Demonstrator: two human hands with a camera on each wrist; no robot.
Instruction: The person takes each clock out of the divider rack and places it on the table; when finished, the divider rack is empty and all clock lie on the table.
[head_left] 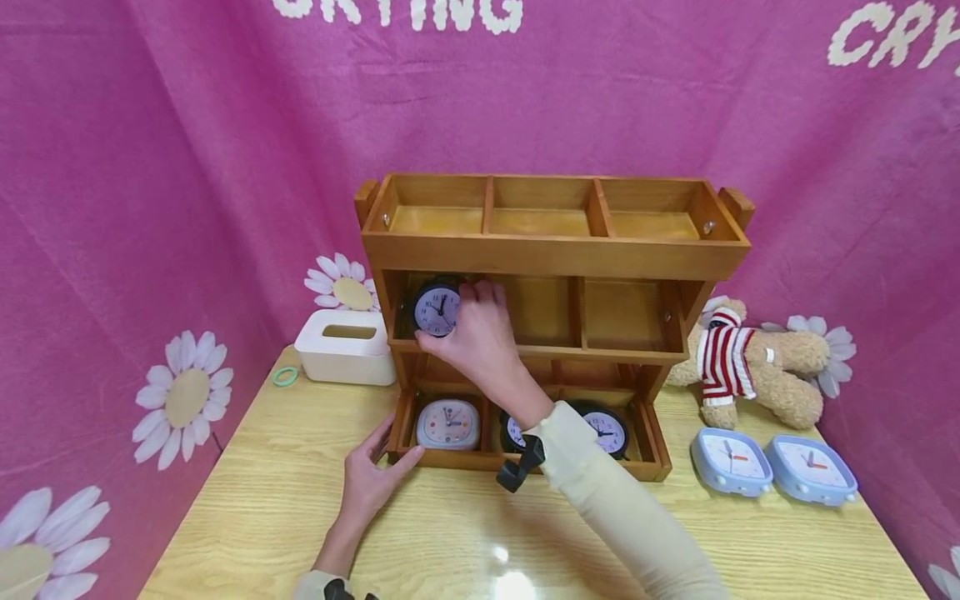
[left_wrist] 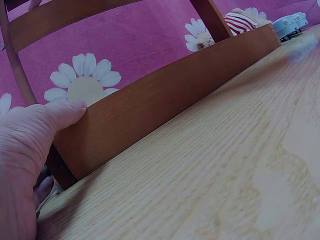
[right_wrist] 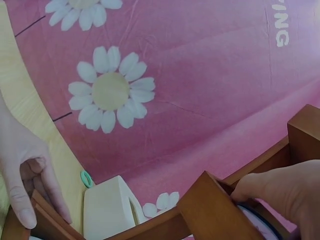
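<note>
one round black alarm clock [head_left: 433, 313] is inside the middle tier's left compartment of a three-tier wooden shelf [head_left: 555, 257], its right side held between thumb and curled fingers of the right hand [head_left: 483, 337]. the left hand [head_left: 372, 479] grips the shelf's lower left corner, thumb on the rim, fingers outside. a pale rounded-square alarm clock [head_left: 448, 425] sits one tier below.

Wooden rack [head_left: 555, 258]: smooth, low varnished sheen, grain faintly visible. Table [head_left: 255, 500]: wood-grain finish, smooth, glossy where light reflects. Pink backdrop [head_left: 600, 108]: cloth, matt, softly creased. White box [head_left: 345, 362]: apparently plastic, smooth. Teddy bear [head_left: 772, 387]: rough-piled plush; striped shirt [head_left: 727, 362], matt cloth. Blue clocks [head_left: 731, 462]: smooth, plastic in look. Dark-rimmed clock [head_left: 433, 312]: smooth, metal or plastic uncertain. Sleeve [head_left: 615, 492]: matt cloth.
</note>
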